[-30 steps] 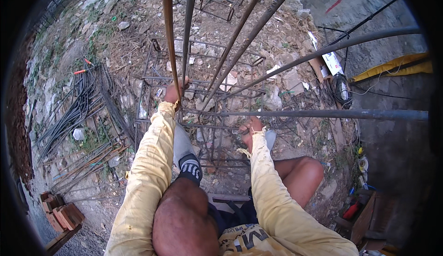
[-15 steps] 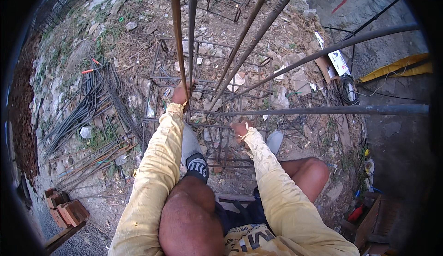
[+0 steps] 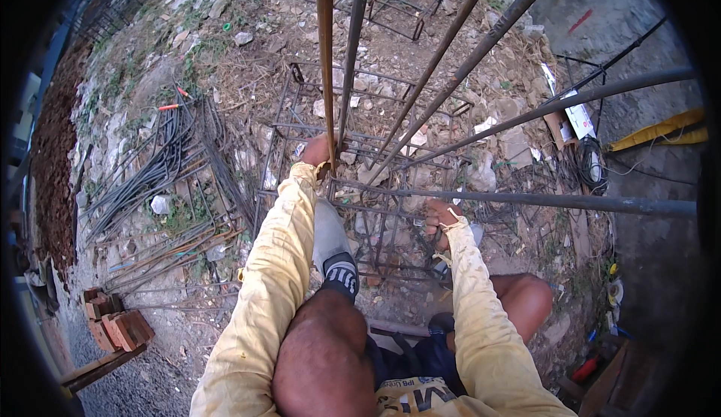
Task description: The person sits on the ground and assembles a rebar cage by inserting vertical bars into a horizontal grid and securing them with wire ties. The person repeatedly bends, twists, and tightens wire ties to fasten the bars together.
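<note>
My left hand [image 3: 317,151] is closed around the lower part of an upright steel rebar rod [image 3: 326,56], where several long rods come together. Those dark rods fan out upward and to the right; one nearly level rod [image 3: 556,200] passes just above my right hand [image 3: 441,219]. The right hand's fingers are curled; what they hold, if anything, does not show. Below both hands lies a rebar cage [image 3: 383,229] of long bars and square stirrups, partly hidden by my left arm and foot. My left shoe [image 3: 327,229] stands beside the cage bars.
A bundle of thin dark rods [image 3: 161,169] and orange-handled pliers [image 3: 169,107] lie on rubble at left. Bricks [image 3: 120,330] are stacked at lower left. Another rebar frame [image 3: 390,4] lies farther off. Yellow sheeting [image 3: 661,130] and coiled wire [image 3: 593,165] are at right.
The whole scene has shifted right and slightly down in the picture. My right hand has moved rightward, away from the middle of the cage. My left hand stays on the upright rod.
</note>
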`<state>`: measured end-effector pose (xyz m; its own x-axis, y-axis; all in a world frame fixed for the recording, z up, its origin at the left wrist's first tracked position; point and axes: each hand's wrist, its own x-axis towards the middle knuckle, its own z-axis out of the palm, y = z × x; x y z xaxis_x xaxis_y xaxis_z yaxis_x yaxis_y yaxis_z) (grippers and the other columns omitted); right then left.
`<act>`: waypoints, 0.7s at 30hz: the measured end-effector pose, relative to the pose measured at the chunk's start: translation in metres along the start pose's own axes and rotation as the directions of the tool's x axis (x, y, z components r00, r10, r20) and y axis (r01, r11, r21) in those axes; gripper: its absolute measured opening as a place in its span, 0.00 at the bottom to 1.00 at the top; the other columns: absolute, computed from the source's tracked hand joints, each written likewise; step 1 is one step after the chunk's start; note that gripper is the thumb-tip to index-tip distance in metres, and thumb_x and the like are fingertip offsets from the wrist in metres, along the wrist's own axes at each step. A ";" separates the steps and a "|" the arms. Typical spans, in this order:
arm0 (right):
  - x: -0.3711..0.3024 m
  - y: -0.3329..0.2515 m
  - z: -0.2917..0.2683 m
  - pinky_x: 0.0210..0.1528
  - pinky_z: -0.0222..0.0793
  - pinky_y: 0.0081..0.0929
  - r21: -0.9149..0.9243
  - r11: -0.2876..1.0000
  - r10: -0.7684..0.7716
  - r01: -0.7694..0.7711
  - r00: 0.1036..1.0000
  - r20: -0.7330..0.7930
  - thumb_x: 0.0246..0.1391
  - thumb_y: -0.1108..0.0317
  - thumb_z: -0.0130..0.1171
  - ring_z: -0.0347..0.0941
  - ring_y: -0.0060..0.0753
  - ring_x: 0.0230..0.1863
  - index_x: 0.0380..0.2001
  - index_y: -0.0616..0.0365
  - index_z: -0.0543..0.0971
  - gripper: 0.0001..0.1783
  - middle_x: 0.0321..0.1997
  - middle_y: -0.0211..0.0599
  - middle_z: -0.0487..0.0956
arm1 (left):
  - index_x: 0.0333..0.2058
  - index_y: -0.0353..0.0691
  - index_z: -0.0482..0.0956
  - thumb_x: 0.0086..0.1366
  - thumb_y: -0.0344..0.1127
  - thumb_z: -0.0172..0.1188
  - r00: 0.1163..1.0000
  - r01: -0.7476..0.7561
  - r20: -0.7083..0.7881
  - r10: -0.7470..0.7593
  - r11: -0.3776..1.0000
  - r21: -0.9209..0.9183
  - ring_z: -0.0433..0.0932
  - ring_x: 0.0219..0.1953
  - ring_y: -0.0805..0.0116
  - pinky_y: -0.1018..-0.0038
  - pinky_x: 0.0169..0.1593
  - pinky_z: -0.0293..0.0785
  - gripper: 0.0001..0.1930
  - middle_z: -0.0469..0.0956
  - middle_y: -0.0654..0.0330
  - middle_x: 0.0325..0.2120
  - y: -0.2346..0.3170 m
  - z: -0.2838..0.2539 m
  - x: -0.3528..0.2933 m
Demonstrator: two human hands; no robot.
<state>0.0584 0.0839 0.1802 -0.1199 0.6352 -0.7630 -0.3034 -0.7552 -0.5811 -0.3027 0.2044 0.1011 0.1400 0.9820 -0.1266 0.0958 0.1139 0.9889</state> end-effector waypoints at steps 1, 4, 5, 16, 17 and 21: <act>0.001 -0.002 -0.014 0.15 0.55 0.24 -0.002 0.999 -0.037 0.037 0.999 -0.039 0.54 0.63 0.61 0.59 0.19 0.14 0.27 0.50 0.73 0.08 0.16 0.19 0.62 | 0.43 0.39 0.76 0.59 0.48 0.59 0.985 0.171 0.043 -0.167 0.976 -0.133 0.77 0.37 0.62 0.65 0.42 0.73 0.20 0.78 0.58 0.33 0.027 0.018 0.005; 0.004 -0.006 0.001 0.16 0.57 0.23 0.097 0.994 -0.050 0.046 0.998 0.040 0.55 0.63 0.58 0.62 0.19 0.17 0.29 0.49 0.73 0.06 0.19 0.20 0.65 | 0.41 0.34 0.78 0.65 0.52 0.50 0.976 0.209 0.070 -0.206 0.977 -0.035 0.79 0.37 0.65 0.68 0.43 0.72 0.24 0.81 0.55 0.34 0.030 -0.007 0.002; 0.003 -0.007 0.007 0.16 0.57 0.24 0.027 0.996 -0.082 0.082 0.996 0.021 0.55 0.63 0.59 0.63 0.20 0.18 0.29 0.49 0.73 0.06 0.19 0.20 0.65 | 0.42 0.34 0.78 0.64 0.53 0.50 0.973 0.213 0.092 -0.214 0.977 0.014 0.79 0.38 0.64 0.68 0.43 0.72 0.25 0.81 0.54 0.35 0.033 -0.012 0.004; 0.023 0.016 0.037 0.13 0.54 0.30 -0.638 0.763 0.062 -0.107 0.994 -0.092 0.49 0.68 0.64 0.59 0.25 0.12 0.22 0.58 0.69 0.13 0.15 0.27 0.61 | 0.43 0.29 0.77 0.54 0.60 0.63 0.913 0.332 0.196 -0.357 0.932 0.148 0.78 0.41 0.60 0.69 0.45 0.74 0.34 0.79 0.47 0.39 0.077 -0.006 0.021; 0.016 0.010 0.028 0.13 0.53 0.30 -0.626 0.766 0.098 -0.146 0.989 -0.111 0.49 0.68 0.65 0.58 0.24 0.12 0.22 0.58 0.69 0.13 0.15 0.27 0.61 | 0.44 0.26 0.75 0.54 0.57 0.65 0.888 0.379 0.227 -0.399 0.916 0.131 0.78 0.40 0.62 0.70 0.43 0.77 0.35 0.78 0.48 0.40 0.091 0.009 0.021; 0.037 0.017 0.003 0.27 0.64 0.32 -0.690 0.703 0.111 -0.173 0.985 -0.133 0.50 0.55 0.61 0.70 0.31 0.22 0.32 0.66 0.73 0.21 0.21 0.34 0.73 | 0.47 0.34 0.76 0.60 0.36 0.60 0.939 0.243 0.262 -0.224 0.969 -0.045 0.79 0.40 0.65 0.71 0.45 0.78 0.18 0.78 0.52 0.41 0.055 0.008 0.019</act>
<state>0.0462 0.0946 0.1427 -0.0259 0.5200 -0.8538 0.4595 -0.7523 -0.4721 -0.2873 0.2281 0.1523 0.3678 0.8572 -0.3605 0.0828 0.3559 0.9308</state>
